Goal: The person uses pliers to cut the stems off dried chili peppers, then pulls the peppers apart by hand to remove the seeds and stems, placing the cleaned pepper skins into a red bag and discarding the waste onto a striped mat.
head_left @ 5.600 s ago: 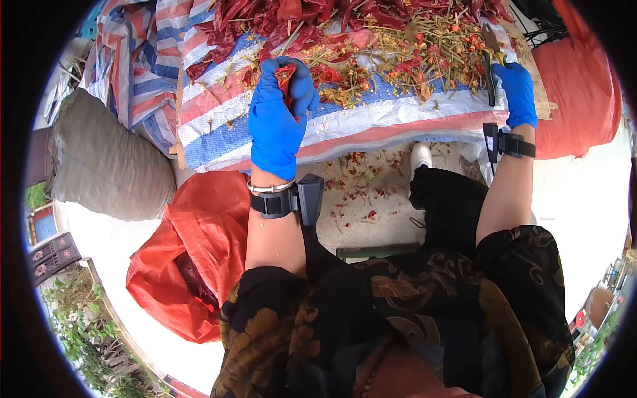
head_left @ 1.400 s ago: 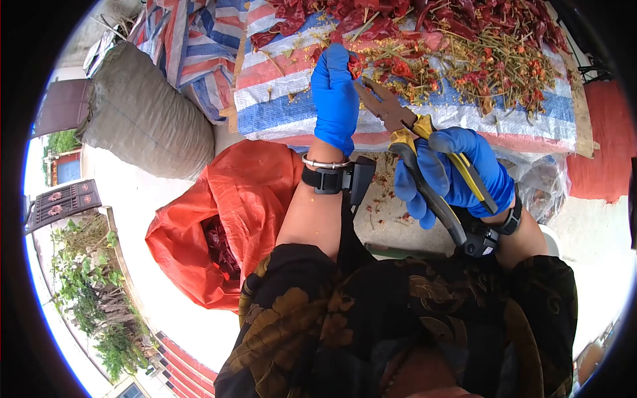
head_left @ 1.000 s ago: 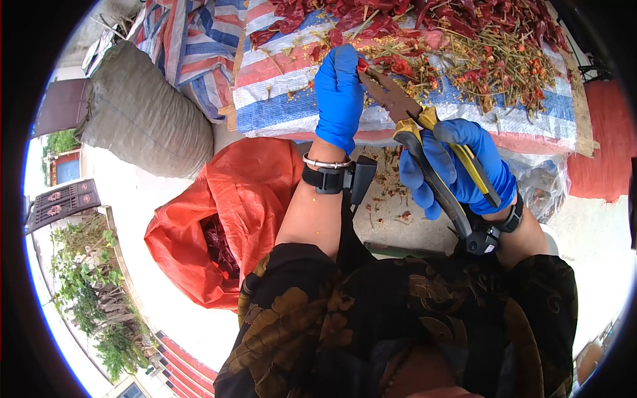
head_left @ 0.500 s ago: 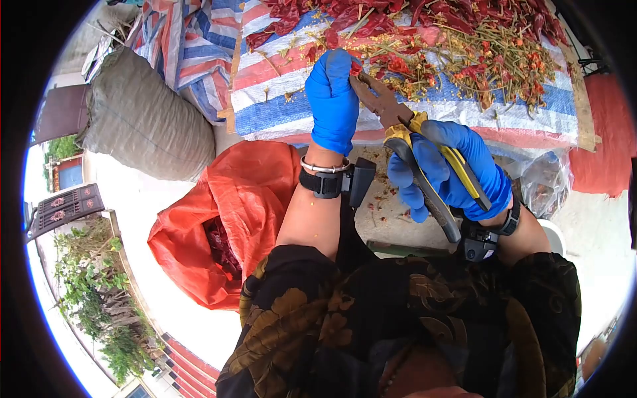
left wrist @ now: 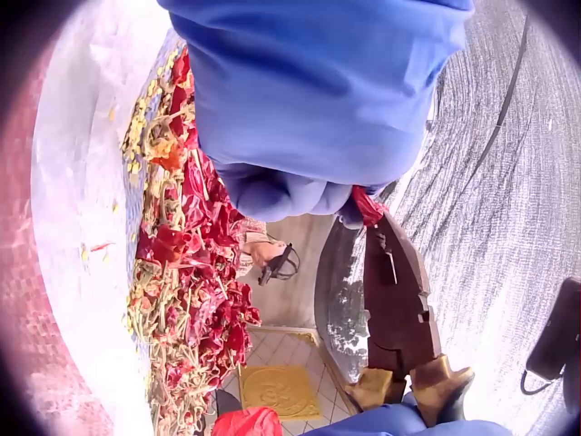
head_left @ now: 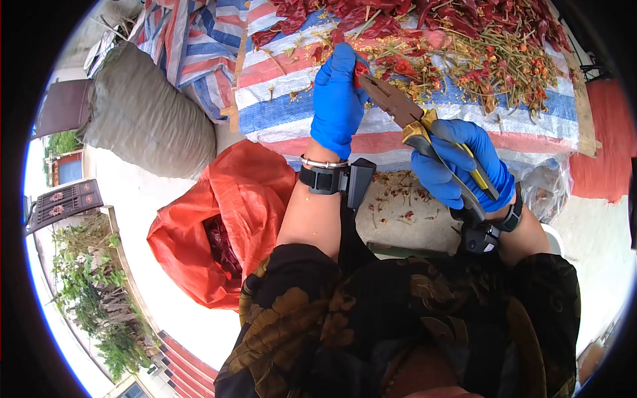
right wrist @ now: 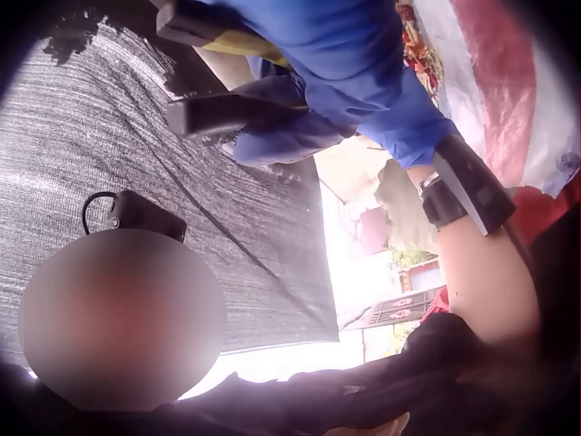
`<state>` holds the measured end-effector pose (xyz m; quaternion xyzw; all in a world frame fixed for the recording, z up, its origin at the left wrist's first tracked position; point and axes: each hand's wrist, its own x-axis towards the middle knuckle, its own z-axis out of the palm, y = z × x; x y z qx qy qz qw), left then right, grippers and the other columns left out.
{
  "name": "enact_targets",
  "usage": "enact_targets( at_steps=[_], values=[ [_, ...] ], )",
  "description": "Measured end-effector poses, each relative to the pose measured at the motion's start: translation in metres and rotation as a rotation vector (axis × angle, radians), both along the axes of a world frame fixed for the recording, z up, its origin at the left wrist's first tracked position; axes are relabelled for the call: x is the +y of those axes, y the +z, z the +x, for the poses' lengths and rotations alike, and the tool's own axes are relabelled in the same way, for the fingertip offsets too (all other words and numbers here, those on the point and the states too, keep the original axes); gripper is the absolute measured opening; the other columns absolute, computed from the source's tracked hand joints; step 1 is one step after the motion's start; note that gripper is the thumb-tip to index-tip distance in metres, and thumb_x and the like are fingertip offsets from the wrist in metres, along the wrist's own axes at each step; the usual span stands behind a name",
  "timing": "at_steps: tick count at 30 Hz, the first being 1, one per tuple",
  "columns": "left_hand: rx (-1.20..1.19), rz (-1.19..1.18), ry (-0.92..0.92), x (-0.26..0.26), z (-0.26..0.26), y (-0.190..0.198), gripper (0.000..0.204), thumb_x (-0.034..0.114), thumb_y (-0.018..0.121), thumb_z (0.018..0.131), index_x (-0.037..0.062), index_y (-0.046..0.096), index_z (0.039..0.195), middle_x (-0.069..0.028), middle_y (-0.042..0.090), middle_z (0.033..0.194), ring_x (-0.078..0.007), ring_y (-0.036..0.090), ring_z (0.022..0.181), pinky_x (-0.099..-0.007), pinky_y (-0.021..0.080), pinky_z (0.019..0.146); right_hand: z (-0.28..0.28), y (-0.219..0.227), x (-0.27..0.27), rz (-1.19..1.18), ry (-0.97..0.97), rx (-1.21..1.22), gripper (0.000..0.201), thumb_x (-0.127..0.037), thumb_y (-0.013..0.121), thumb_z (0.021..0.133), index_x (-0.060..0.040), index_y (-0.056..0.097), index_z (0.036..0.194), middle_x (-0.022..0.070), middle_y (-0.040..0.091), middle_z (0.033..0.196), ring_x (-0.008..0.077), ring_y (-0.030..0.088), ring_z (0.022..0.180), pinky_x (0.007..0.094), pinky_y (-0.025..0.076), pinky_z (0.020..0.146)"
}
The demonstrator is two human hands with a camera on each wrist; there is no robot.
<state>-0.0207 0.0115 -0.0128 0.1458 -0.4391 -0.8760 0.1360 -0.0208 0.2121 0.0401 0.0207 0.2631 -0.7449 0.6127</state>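
The blue-gloved left hand [head_left: 337, 99] has its fingers curled round a red dried pepper [head_left: 360, 71], most of it hidden in the glove. In the left wrist view, a red tip of the pepper [left wrist: 368, 207] sticks out below the left hand [left wrist: 313, 100], at the nose of the pliers [left wrist: 395, 300]. The gloved right hand [head_left: 468, 166] grips the yellow-and-black handles of those pliers [head_left: 398, 106], whose rusty jaws point up and left to the pepper. In the right wrist view, the right hand [right wrist: 318, 73] is round the handles.
Red peppers [head_left: 378, 25] and cut stems [head_left: 504, 66] with seeds lie on a striped sheet [head_left: 279, 119]. An open red sack [head_left: 245, 179] holding peppers stands below left, beside a full grey sack [head_left: 149, 113]. Debris is scattered on the floor [head_left: 398, 205].
The pliers came from the far right of the sheet to the left hand. Since half a second ago, their handles have closed together somewhat and the right fingers have curled in.
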Motion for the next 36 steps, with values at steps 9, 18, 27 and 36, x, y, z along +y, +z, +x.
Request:
enact_targets(
  at_steps=[9,18,27,36],
  values=[
    [-0.159,0.067,0.272,-0.037,-0.010,-0.007,0.029,0.039,0.058,0.083,0.0112,0.053,0.077,-0.0017,0.051,0.065,-0.0109,0.043,0.051,-0.0254,0.036,0.047,0.002,0.020,0.004,-0.101,0.003,0.410,0.048,-0.037,0.045,0.084,-0.0077,0.044,0.046,0.0114,0.048,0.056,0.0151,0.046,0.039,0.0235,0.032,0.032],
    [-0.069,-0.074,0.177,-0.006,-0.008,-0.003,0.024,0.035,0.061,0.082,0.0118,0.058,0.078,0.0007,0.055,0.069,-0.0110,0.051,0.057,-0.0233,0.040,0.051,0.003,0.003,0.000,0.038,0.075,0.223,0.049,-0.030,0.055,0.079,0.0130,0.049,0.101,0.0281,0.057,0.091,0.0373,0.061,0.078,0.0445,0.052,0.066],
    [-0.026,-0.210,0.085,0.002,-0.005,-0.004,0.028,0.035,0.058,0.084,0.0089,0.060,0.075,0.0047,0.053,0.068,-0.0044,0.042,0.061,-0.0197,0.033,0.055,0.002,0.000,-0.002,0.057,0.073,0.163,0.047,-0.029,0.050,0.082,0.0129,0.047,0.104,0.0291,0.057,0.093,0.0377,0.062,0.075,0.0444,0.053,0.066],
    [0.022,-0.275,0.072,0.004,-0.004,-0.002,0.028,0.036,0.058,0.084,0.0103,0.058,0.073,0.0056,0.052,0.065,-0.0039,0.042,0.058,-0.0202,0.033,0.050,0.002,0.004,-0.004,0.051,0.052,0.270,0.048,-0.034,0.044,0.084,0.0079,0.059,0.066,0.0279,0.057,0.091,0.0356,0.062,0.072,0.0409,0.053,0.064]
  ],
)
